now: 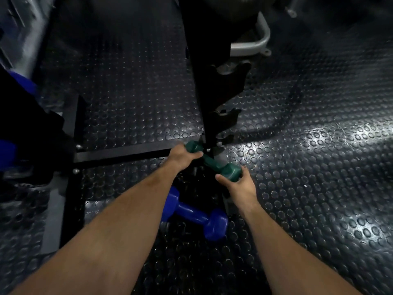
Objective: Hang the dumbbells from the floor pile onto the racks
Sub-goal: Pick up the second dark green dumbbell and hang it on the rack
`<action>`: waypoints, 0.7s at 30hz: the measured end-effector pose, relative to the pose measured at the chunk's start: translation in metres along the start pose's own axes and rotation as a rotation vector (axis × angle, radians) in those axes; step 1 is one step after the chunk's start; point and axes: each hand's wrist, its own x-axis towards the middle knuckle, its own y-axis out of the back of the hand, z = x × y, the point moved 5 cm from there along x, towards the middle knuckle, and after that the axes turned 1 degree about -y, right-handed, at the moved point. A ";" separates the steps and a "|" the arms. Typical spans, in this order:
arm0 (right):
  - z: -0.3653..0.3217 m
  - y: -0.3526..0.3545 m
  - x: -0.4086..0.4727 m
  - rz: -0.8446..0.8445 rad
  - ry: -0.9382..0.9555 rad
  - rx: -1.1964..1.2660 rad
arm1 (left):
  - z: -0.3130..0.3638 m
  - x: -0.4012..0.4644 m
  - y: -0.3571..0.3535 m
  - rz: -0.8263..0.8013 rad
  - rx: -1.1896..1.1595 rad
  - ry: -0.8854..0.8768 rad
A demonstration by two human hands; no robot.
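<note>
Left hand [180,155]: fingers curled over one head of the green dumbbell [212,160]. Right hand [241,185]: thumb and fingers cupped round the other head. Dumbbell lies tilted against the black rack upright [197,86], low down; blue dumbbell [200,216] rests on the studded floor [319,188] beneath the forearms.

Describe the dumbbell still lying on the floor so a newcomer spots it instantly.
Find the black upright rack rising from the studded rubber floor. Below its base, between the person's forearms, lies the blue dumbbell. Unlike the green dumbbell that both hands hold at the rack, nothing touches it.
</note>
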 end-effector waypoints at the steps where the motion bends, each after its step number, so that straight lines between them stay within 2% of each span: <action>1: 0.000 0.001 0.000 0.006 0.014 -0.008 | -0.002 0.004 -0.003 0.005 0.009 -0.014; 6: -0.001 0.005 -0.002 0.002 0.036 -0.014 | -0.001 0.008 -0.003 0.077 0.005 -0.021; 13: -0.014 0.017 -0.030 -0.012 0.080 0.207 | 0.026 -0.033 0.015 0.106 -0.153 -0.076; 18: -0.061 0.045 -0.063 -0.032 0.135 0.303 | 0.044 -0.082 0.037 0.133 -0.384 -0.096; 21: -0.097 0.065 -0.076 0.001 0.210 0.275 | 0.061 -0.110 0.047 0.145 -0.460 -0.086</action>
